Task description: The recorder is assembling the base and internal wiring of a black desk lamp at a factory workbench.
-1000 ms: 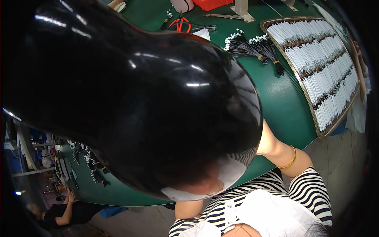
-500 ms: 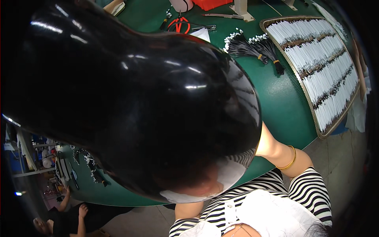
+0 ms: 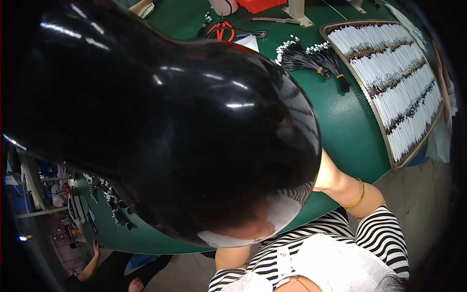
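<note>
A large glossy black rounded hood [image 3: 204, 136], perhaps a lamp's, fills the middle and left of the head view and covers the work spot. Only the wrist end of my right hand [image 3: 325, 175] shows at the hood's right edge, with a gold bangle [image 3: 361, 193] farther up the forearm; the fingers are hidden. My left forearm [image 3: 232, 257] runs up beneath the hood's lower edge, and the left hand itself is hidden. Whether either hand holds anything cannot be seen. Beyond the hood lie bundles of black cables [image 3: 311, 61] with white ends, tied with yellow bands.
A tray [image 3: 377, 104] with rows of thin white pieces stands right on the green table [image 3: 348, 129]. Red-handled pliers [image 3: 221, 31], a red bin [image 3: 260, 4] and a metal post [image 3: 297, 10] are at the back. More cables [image 3: 114, 204] lie left, near a co-worker's hand [image 3: 96, 249].
My visible forearms stay almost still, and the hood's outline shifts very slightly. At lower left, the co-worker's arms and body have moved right and lower in the picture.
</note>
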A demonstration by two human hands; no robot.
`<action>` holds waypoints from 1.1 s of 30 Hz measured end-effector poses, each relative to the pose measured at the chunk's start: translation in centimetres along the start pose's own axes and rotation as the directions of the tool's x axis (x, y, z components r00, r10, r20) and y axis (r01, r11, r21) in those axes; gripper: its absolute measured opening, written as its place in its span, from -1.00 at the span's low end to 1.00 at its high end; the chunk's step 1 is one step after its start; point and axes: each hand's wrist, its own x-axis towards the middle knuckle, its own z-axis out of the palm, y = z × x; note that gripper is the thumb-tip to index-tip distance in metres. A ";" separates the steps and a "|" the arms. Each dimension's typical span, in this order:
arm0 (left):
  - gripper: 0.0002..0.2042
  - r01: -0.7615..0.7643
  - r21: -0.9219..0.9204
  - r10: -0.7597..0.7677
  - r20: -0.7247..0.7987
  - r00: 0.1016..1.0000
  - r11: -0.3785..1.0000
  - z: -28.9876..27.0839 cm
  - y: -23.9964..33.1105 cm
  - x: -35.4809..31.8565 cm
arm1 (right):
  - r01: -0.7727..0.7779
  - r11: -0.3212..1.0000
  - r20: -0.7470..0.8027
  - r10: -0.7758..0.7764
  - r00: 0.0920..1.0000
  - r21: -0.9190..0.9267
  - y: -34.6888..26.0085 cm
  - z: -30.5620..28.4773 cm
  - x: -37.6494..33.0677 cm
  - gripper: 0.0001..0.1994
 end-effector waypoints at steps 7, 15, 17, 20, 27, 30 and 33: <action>-0.66 0.077 -0.071 -0.077 0.013 0.997 0.994 -0.2 0.2 0.1 | 0.020 0.996 0.009 -0.021 1.000 0.085 0.9 -0.4 0.4 -0.85; -0.66 0.078 -0.087 -0.078 0.003 0.997 0.993 -0.7 0.0 -0.1 | -0.029 0.999 0.042 0.028 0.999 0.043 0.2 -0.3 0.5 -0.85; -0.66 0.072 -0.099 -0.070 0.031 0.997 0.992 -0.6 -0.2 0.0 | 0.006 1.000 0.040 -0.007 0.999 0.007 0.4 -0.5 0.1 -0.86; -0.66 0.070 -0.066 -0.068 0.023 0.997 0.995 0.1 -0.2 0.2 | 0.070 0.989 -0.038 -0.076 0.996 -0.132 -0.4 0.1 -0.1 -0.87; -0.80 0.069 -0.042 -0.070 -0.018 0.997 0.997 -0.9 -0.3 0.1 | 0.068 0.986 -0.062 -0.079 0.995 -0.151 0.4 -0.5 0.1 -0.88; -0.82 0.077 -0.045 -0.078 -0.031 0.996 0.996 -0.6 0.0 0.0 | 0.041 0.986 -0.001 -0.042 0.999 -0.161 0.8 -0.6 0.2 -0.88; -0.82 0.074 -0.041 -0.074 -0.005 0.997 0.996 -1.2 -0.1 0.1 | 0.016 0.993 0.006 -0.015 1.000 -0.115 0.6 -0.6 0.2 -0.88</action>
